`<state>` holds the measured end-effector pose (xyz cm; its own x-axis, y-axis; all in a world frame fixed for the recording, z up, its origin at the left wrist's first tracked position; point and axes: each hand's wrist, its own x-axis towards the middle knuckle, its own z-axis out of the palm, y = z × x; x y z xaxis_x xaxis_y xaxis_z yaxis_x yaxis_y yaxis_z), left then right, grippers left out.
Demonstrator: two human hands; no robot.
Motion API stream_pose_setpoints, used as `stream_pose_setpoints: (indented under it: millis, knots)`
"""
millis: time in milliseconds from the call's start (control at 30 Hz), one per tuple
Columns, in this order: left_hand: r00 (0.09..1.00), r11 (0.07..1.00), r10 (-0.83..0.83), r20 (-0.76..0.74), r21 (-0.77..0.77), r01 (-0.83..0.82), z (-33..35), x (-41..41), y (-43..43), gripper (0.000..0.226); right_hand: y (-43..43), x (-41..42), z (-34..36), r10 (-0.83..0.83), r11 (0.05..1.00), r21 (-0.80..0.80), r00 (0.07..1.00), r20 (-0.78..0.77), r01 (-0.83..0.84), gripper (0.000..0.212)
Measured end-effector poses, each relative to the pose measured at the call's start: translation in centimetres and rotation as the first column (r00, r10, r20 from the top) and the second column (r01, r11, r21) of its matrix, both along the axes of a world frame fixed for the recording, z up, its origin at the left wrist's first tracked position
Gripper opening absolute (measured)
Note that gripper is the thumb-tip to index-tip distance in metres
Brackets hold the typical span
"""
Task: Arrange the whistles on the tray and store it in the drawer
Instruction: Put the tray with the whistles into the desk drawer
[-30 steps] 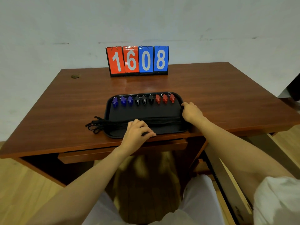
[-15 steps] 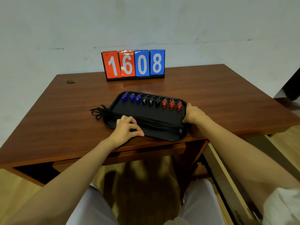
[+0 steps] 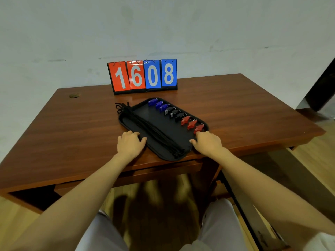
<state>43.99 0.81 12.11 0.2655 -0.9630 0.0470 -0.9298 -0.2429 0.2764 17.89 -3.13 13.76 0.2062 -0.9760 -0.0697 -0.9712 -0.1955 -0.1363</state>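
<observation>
The black tray is lying skewed on the desk, its long axis running from about 11 o'clock to 5 o'clock, with its near corner overhanging the front edge. Nine whistles are sitting in a row along its far-right rim: three blue, three black, three red. Their black lanyards are running in a bundle down the tray and spilling over the rim at 11 o'clock.

The left hand is pressing on the tray's near-left rim, fingers curled over it; the right hand is gripping the near-right end, just beside the last red whistle. The hands are apart, one at each side.

To do this well, I judge the tray should be kept level and moved slowly, so the whistles are not sliding out of line, and the loose lanyard ends tucked inside first, or they may be snagging.

The drawer under the desk front at 6 o'clock is looking closed, which would be standing in the way. A flip scoreboard reading 1608 is standing at 12 o'clock, apart from the tray.
</observation>
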Motion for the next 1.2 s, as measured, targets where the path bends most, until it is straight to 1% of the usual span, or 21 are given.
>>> stream_pose_setpoints:
  millis: [133, 200, 267, 400, 533, 633, 733, 800, 900, 933, 1000, 1033, 1067, 1133, 1200]
  knots:
    - [0.99, 0.993, 0.111, -0.087, 0.06, -0.106, 0.4, -1.2, -0.9, 0.043, -0.3, -0.9, 0.7, -0.05, 0.99, -0.128, 0.992, 0.114, 0.065, 0.027]
    - [0.986, 0.989, 0.131, -0.105, 0.08, -0.123, 0.5, -1.3, -1.3, 0.041, -1.4, -1.4, 1.1, -0.078, 0.979, -0.172, 0.981, 0.178, 0.109, 0.025]
    - [0.983, 0.987, 0.144, -0.112, 0.092, -0.134, 0.7, -1.2, -1.9, 0.041, -2.7, -1.8, 1.2, -0.098, 0.973, -0.184, 0.973, 0.208, 0.137, 0.025]
    - [0.979, 0.981, 0.155, -0.132, 0.139, -0.136, 1.1, -0.2, -3.9, 0.041, -5.5, -1.7, 0.6, -0.162, 0.978, -0.088, 0.958, 0.236, 0.187, 0.031]
    - [0.969, 0.979, 0.142, -0.204, 0.176, -0.106, 1.1, 0.5, -5.4, 0.04, -7.8, -0.9, -0.2, -0.217, 0.976, 0.053, 0.938, 0.268, 0.211, 0.034]
    - [0.977, 0.982, 0.114, -0.181, 0.167, -0.084, 1.0, 0.8, -6.2, 0.041, -9.1, -0.3, -0.5, -0.243, 0.968, 0.135, 0.922, 0.302, 0.211, 0.033]
    - [0.985, 0.986, 0.085, -0.152, 0.158, -0.061, 1.1, 1.2, -6.9, 0.036, -9.9, 0.2, -0.9, -0.262, 0.962, 0.171, 0.898, 0.352, 0.213, 0.033]
    - [0.989, 0.987, 0.061, -0.133, 0.153, -0.041, 1.1, 1.5, -7.2, 0.031, -9.9, 0.4, -1.3, -0.276, 0.958, 0.173, 0.892, 0.357, 0.228, 0.032]
    - [0.991, 0.985, 0.045, -0.129, 0.171, -0.022, 1.6, 1.6, -7.5, 0.011, -9.8, 0.5, -1.9, -0.306, 0.951, 0.157, 0.882, 0.359, 0.267, 0.031]
    - [0.99, 0.983, 0.053, -0.133, 0.182, -0.028, 1.7, 1.4, -7.5, 0.011, -9.7, 0.5, -2.0, -0.317, 0.948, 0.153, 0.877, 0.362, 0.279, 0.031]
    - [0.978, 0.979, 0.091, -0.185, 0.198, -0.054, 1.8, 1.1, -7.5, 0.029, -9.6, 0.3, -2.0, -0.338, 0.941, 0.154, 0.866, 0.368, 0.302, 0.03]
    - [0.971, 0.977, 0.105, -0.213, 0.206, -0.061, 1.8, 1.0, -7.4, 0.032, -9.5, 0.1, -2.0, -0.347, 0.938, 0.156, 0.861, 0.373, 0.31, 0.029]
    - [0.963, 0.975, 0.116, -0.243, 0.215, -0.063, 1.9, 0.8, -7.3, 0.03, -9.3, -0.1, -1.9, -0.354, 0.935, 0.159, 0.856, 0.378, 0.316, 0.029]
    - [0.933, 0.971, 0.136, -0.333, 0.233, -0.058, 2.1, 0.4, -7.1, 0.016, -8.8, -0.8, -1.6, -0.363, 0.932, 0.165, 0.852, 0.378, 0.323, 0.029]
    - [0.883, 0.968, 0.158, -0.442, 0.244, -0.052, 2.1, -0.2, -6.7, 0.008, -8.1, -1.7, -1.4, -0.371, 0.928, 0.173, 0.856, 0.36, 0.329, 0.029]
